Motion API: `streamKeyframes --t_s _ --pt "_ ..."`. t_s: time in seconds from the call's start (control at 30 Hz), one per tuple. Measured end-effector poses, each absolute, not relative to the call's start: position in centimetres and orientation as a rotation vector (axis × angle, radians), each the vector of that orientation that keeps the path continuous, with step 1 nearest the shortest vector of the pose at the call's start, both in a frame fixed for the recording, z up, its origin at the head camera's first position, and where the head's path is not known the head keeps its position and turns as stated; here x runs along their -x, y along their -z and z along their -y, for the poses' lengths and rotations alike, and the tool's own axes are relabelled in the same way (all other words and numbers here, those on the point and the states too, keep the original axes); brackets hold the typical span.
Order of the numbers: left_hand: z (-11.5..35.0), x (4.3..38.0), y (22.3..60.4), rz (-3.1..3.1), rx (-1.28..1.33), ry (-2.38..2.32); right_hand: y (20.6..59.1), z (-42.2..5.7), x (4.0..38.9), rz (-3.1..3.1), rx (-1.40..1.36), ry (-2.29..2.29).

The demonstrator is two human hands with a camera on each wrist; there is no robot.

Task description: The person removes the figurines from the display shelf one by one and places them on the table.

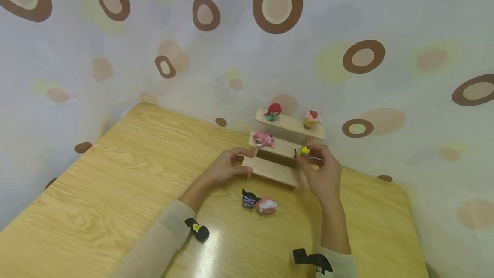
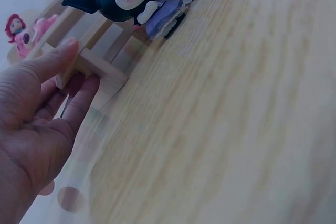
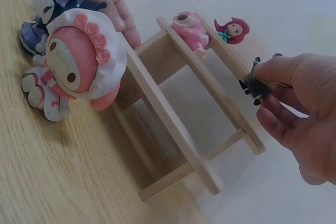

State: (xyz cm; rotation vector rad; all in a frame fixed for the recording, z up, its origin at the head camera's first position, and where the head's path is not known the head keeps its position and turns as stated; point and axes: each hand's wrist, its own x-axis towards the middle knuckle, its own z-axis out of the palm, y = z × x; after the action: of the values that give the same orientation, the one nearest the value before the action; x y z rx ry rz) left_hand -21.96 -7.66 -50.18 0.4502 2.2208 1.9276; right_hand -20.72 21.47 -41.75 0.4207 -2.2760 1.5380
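My left hand (image 1: pixel 224 167) grips the left end of the lowest tier of a three-tier wooden display shelf (image 1: pixel 270 170). In the left wrist view its thumb (image 2: pixel 63 53) lies against the wood, with the other fingers curled around the tier's end. At the right end of the middle tier, my right hand (image 1: pixel 325 177) pinches a small figurine (image 1: pixel 304 151), yellow on top with dark parts. The right wrist view shows this figurine (image 3: pixel 256 85) between thumb and fingers, partly covered by them; whether it touches the tier I cannot tell.
A pink bear figurine (image 1: pixel 264 139) lies on the middle tier's left. On the top tier are a red-haired mermaid figurine (image 1: pixel 273 113) and an ice-cream-like figurine (image 1: pixel 311 119). Before the shelf, a black-hooded figurine (image 1: pixel 249 200) and a pink-and-white one (image 1: pixel 266 205) rest on the wooden table (image 1: pixel 115 175).
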Motion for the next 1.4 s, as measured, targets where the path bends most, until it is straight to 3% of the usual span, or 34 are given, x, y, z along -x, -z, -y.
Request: streamKeyframes --t_s 0.8,1.4 --pt "7.6 22.1 50.2 -2.214 -0.488 -1.935 42.3 -23.1 18.4 2.705 -0.645 -1.397" --pt "7.6 22.0 50.0 -2.255 -0.479 -1.907 44.6 -24.2 14.3 2.834 -0.798 -1.375"
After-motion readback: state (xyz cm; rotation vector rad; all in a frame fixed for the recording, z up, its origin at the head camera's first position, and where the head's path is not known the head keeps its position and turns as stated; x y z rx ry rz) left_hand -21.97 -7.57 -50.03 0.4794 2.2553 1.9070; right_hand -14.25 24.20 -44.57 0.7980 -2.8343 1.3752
